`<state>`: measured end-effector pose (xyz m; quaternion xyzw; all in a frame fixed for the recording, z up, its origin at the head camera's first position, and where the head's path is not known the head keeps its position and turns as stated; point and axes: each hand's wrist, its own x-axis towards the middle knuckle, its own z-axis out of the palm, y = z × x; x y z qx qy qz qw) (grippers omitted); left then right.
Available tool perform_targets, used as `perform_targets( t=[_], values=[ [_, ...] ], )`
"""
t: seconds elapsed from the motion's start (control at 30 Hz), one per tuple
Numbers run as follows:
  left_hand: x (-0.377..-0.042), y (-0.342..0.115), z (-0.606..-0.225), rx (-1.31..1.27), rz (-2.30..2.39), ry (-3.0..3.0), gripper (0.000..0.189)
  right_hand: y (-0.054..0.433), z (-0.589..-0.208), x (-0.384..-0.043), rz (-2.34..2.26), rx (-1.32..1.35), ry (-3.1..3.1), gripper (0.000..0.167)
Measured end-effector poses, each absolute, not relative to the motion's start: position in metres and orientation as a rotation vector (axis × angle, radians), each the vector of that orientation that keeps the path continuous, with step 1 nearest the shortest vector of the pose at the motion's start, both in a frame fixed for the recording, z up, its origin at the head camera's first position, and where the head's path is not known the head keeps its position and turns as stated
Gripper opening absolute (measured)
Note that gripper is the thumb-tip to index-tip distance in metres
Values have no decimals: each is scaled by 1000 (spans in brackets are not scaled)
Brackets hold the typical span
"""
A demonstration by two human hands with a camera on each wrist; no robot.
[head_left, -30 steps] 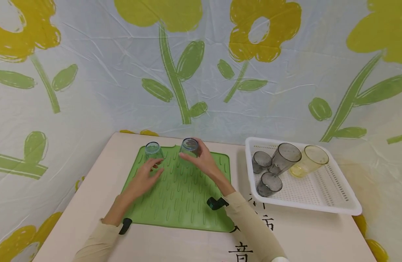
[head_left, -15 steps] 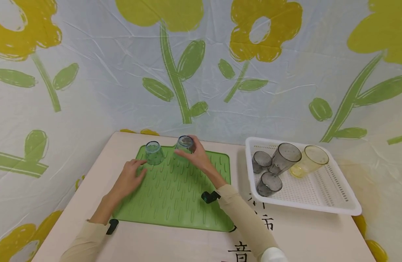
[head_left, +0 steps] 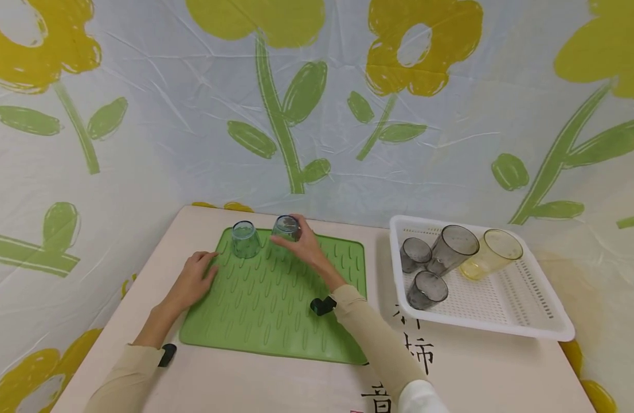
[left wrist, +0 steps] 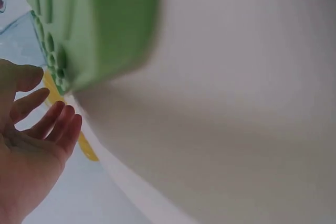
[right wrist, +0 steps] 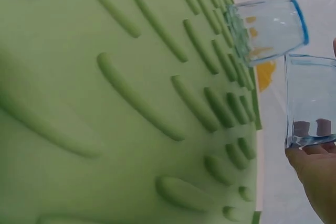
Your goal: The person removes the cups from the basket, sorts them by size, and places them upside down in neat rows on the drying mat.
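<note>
The small blue-tinted glass (head_left: pixel 286 228) stands upside down at the far edge of the green ribbed mat (head_left: pixel 276 310), and the right hand (head_left: pixel 308 248) holds it with the fingers curled around its side; in the right wrist view the fingertips (right wrist: pixel 315 153) show through the glass wall near the base. Just beside it, on its left, a second inverted glass (head_left: pixel 245 238) stands on the same mat, and the two are close, maybe nearly touching, but I cannot tell if they really touch. To set the held glass well, I think the rim should come down flat on the ribs, so that it does not rock, and a small gap should be kept from the neighbour so the two do not knock together; the fingers should let go only when the glass stands steady by itself. The left hand (head_left: pixel 190 280) lies at the left edge of the mat, fingers straight and relaxed, holding nothing; in the left wrist view the palm is spread and empty. To the right on the pale table (head_left: pixel 482 373) there is a white perforated tray (head_left: pixel 508 321), well apart from the mat, with three grey glasses (head_left: pixel 425 289) and one yellow glass (head_left: pixel 489 252) inside, some of them leaning.
</note>
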<state>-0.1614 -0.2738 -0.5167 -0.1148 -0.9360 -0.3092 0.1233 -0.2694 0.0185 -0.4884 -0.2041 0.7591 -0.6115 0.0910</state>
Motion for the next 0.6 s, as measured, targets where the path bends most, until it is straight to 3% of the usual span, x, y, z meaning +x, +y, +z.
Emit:
perform_targets(
  t=[0.6],
  values=[
    [-167, -290, -528, -422, -931, -2796, 40, 11, -515, -276, -1679, -629, 2339, 68]
  ],
)
